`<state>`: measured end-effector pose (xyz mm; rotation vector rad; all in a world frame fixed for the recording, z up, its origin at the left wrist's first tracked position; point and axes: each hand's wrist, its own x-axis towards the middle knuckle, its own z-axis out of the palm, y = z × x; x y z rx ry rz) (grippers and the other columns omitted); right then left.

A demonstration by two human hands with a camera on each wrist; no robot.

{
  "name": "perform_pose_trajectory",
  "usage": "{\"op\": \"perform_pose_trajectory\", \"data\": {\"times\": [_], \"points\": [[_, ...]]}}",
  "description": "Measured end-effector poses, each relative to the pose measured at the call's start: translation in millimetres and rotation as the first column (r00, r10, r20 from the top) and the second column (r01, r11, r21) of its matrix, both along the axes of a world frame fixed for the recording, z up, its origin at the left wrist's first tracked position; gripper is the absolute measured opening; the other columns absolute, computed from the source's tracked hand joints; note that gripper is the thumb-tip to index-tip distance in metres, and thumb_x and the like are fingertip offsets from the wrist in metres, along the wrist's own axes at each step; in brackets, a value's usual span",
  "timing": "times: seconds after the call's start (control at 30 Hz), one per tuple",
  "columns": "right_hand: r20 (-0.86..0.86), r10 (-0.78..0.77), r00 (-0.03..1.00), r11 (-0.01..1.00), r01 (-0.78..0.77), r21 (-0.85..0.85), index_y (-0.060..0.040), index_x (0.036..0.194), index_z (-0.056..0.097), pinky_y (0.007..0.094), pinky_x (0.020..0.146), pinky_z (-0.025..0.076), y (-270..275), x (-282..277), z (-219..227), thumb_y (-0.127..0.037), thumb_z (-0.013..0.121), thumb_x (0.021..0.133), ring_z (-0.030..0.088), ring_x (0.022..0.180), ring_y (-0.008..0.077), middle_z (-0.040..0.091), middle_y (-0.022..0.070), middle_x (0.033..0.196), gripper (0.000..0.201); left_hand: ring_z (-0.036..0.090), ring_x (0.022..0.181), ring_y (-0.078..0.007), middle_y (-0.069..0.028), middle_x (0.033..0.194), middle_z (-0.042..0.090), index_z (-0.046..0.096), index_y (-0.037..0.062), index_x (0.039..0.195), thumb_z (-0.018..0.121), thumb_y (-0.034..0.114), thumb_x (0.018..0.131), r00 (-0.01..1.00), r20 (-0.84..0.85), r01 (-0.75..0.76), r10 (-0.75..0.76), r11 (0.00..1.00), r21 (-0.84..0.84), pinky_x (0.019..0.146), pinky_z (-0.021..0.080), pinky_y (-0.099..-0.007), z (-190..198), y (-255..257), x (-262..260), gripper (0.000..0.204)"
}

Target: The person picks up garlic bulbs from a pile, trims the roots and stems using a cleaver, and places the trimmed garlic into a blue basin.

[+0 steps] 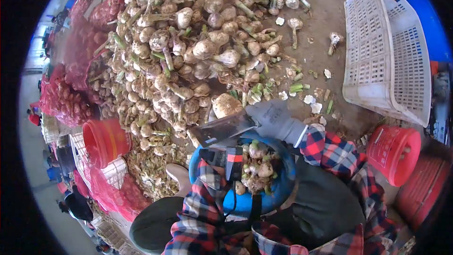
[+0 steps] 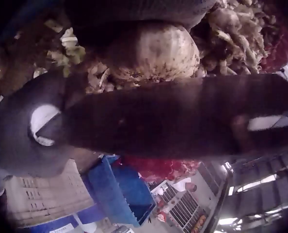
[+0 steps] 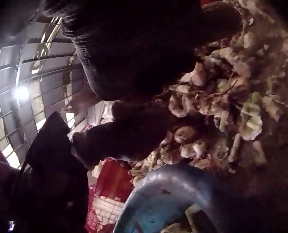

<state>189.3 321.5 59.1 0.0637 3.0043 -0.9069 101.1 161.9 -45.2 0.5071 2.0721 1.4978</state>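
I sit with a blue basin (image 1: pixel 281 186) in my lap, holding several trimmed garlic bulbs (image 1: pixel 257 163). My right hand (image 1: pixel 272 119), in a grey glove, grips the handle of a broad knife (image 1: pixel 222 130) whose blade points left over the basin's far rim. Just beyond the blade lies a large garlic bulb (image 1: pixel 226 105). In the left wrist view, my gloved left hand (image 2: pixel 134 12) curls over the top of this garlic bulb (image 2: pixel 153 51), with the knife blade (image 2: pixel 183 121) right against it. The blade hides the left hand in the head view.
A big heap of untrimmed garlic (image 1: pixel 188 42) fills the ground ahead. A white plastic crate (image 1: pixel 387 52) lies tipped at the right. Red buckets stand at the left (image 1: pixel 106 141) and right (image 1: pixel 394 153). Red mesh sacks (image 1: pixel 61 99) are stacked at the far left. Cut stems (image 1: pixel 297 87) litter the dirt.
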Motion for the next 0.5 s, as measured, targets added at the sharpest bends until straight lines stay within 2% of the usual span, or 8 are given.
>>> {"op": "perform_pose_trajectory", "data": {"times": [0.17,0.23,0.3,0.37,0.43,0.5], "points": [[0.029,-0.015,0.999,0.999,0.014,0.039,-0.0111,0.081,0.051,0.0363,0.055,0.044,8.6,4.4,-5.3,-0.023,0.052,0.064,0.057,0.066,0.0248,0.057,0.0072,0.070,0.020,0.053,0.075,-0.0168,-0.0038,0.087,0.056,0.050,0.0068,0.101,0.060,0.031,0.070,0.985,0.137,-0.116,0.109,0.992,0.043,0.071,0.045,-0.0323,-29.9,4.5,24.8,0.041],[0.166,-0.027,0.986,0.997,0.015,0.070,-0.0122,0.082,0.052,0.0359,0.057,0.044,11.9,5.9,-10.8,-0.024,0.052,0.065,0.057,0.068,0.0250,0.058,0.0069,0.073,0.020,0.053,0.074,-0.0166,-0.0032,0.086,0.056,0.050,0.0071,0.101,0.061,0.030,0.069,0.975,0.180,-0.139,0.127,0.989,0.055,0.070,0.045,-0.0324,-34.0,5.9,30.1,0.041],[0.099,-0.043,0.994,0.999,0.040,0.037,-0.0126,0.082,0.052,0.0357,0.057,0.044,15.2,9.9,-21.2,-0.024,0.052,0.065,0.057,0.069,0.0255,0.058,0.0071,0.074,0.020,0.053,0.074,-0.0165,-0.0029,0.085,0.057,0.050,0.0072,0.101,0.061,0.030,0.069,0.972,0.194,-0.146,0.132,0.987,0.063,0.070,0.045,-0.0324,-35.2,7.6,34.4,0.041],[0.023,-0.060,0.998,0.998,0.060,0.006,-0.0130,0.082,0.053,0.0355,0.058,0.044,19.2,13.3,-31.6,-0.025,0.052,0.065,0.057,0.069,0.0259,0.058,0.0073,0.075,0.020,0.052,0.079,-0.0182,-0.0052,0.089,0.055,0.049,0.0068,0.101,0.057,0.028,0.072,0.995,0.099,-0.012,0.006,0.998,0.061,0.075,0.043,-0.0336,-33.1,8.5,34.6,0.037],[0.070,-0.081,0.994,0.992,0.087,-0.087,-0.0124,0.080,0.054,0.0363,0.059,0.045,21.5,17.0,-36.7,-0.026,0.051,0.067,0.057,0.071,0.0266,0.058,0.0074,0.075,0.019,0.050,0.085,-0.0200,-0.0075,0.092,0.054,0.048,0.0063,0.102,0.053,0.027,0.076,0.994,0.003,0.110,-0.110,0.993,0.044,0.079,0.041,-0.0347,-23.5,8.4,35.2,0.034],[0.114,-0.091,0.989,0.995,0.096,-0.042,-0.0126,0.081,0.054,0.0377,0.062,0.044,27.1,19.5,-42.1,-0.027,0.050,0.069,0.057,0.074,0.0266,0.058,0.0082,0.076,0.019,0.049,0.091,-0.0217,-0.0098,0.096,0.053,0.046,0.0059,0.103,0.048,0.025,0.080,0.974,-0.093,0.210,-0.208,0.978,0.012,0.084,0.038,-0.0358,-12.2,6.5,37.3,0.030]]}}
